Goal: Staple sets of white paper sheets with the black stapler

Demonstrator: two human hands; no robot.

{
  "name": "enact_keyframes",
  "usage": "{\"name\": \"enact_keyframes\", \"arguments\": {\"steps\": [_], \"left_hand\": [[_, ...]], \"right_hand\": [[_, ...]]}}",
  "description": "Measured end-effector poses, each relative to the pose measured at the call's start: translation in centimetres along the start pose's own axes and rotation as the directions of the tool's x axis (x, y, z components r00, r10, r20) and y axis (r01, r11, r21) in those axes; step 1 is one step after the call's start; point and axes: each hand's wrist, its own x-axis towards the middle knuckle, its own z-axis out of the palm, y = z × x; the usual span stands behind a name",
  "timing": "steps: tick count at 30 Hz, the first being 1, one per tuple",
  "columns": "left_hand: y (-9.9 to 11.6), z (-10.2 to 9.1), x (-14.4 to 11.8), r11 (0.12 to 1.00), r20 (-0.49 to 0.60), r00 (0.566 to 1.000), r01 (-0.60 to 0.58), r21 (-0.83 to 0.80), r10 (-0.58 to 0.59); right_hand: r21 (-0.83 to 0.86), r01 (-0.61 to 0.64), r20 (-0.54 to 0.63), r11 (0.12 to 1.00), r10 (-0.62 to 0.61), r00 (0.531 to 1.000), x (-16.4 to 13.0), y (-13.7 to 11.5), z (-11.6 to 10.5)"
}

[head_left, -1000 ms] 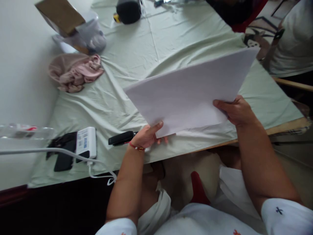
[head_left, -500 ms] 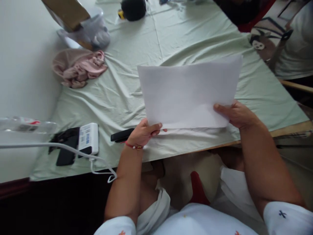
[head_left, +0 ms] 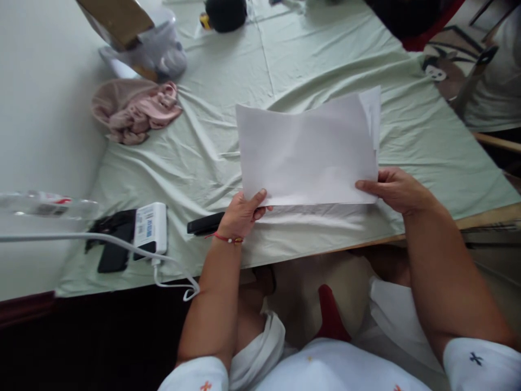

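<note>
Several white paper sheets [head_left: 305, 152] are held as a loose stack above the cloth-covered table. My left hand [head_left: 243, 213] grips their near left corner, thumb on top and fingers underneath. My right hand [head_left: 396, 189] pinches the near right edge, its thumb lying on the top sheet. At the far right the sheets fan slightly apart, so lower ones peek out. The far edge sags in the middle. Beside my left wrist lies a long black object [head_left: 205, 224], perhaps a stapler, partly hidden by the hand.
A white power bank [head_left: 150, 225] with a cable, a dark phone [head_left: 116, 252] and a clear plastic bottle [head_left: 49, 206] are on the left. Pink cloth [head_left: 136, 111] lies farther back, near a cardboard box [head_left: 118, 21]. A black rounded object [head_left: 226, 15] stands at the far edge.
The sheets' right side has shifted left and fanned, showing lower sheets at the far right corner. The far edge now dips more. Both hands keep their hold.
</note>
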Motion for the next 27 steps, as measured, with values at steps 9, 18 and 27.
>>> {"name": "enact_keyframes", "arguments": {"steps": [9, 18, 27], "left_hand": [[0.1, -0.1, 0.0, 1.0, 0.004, 1.0, -0.007, -0.022, 0.007], [0.0, 0.0, -0.1, 0.999, -0.001, 1.0, 0.002, -0.047, -0.002], [-0.6, 0.8, -0.2, 0.999, -0.017, 1.0, -0.021, -0.044, 0.02]], "right_hand": [[0.052, 0.003, 0.018, 0.999, -0.004, 1.0, -0.1, -0.4, -0.2], [0.099, -0.015, 0.028, 0.995, 0.012, 1.0, 0.1, 0.6, -0.1], [0.328, -0.107, -0.036, 0.939, 0.126, 0.991, 0.7, 0.7, 1.7]]}}
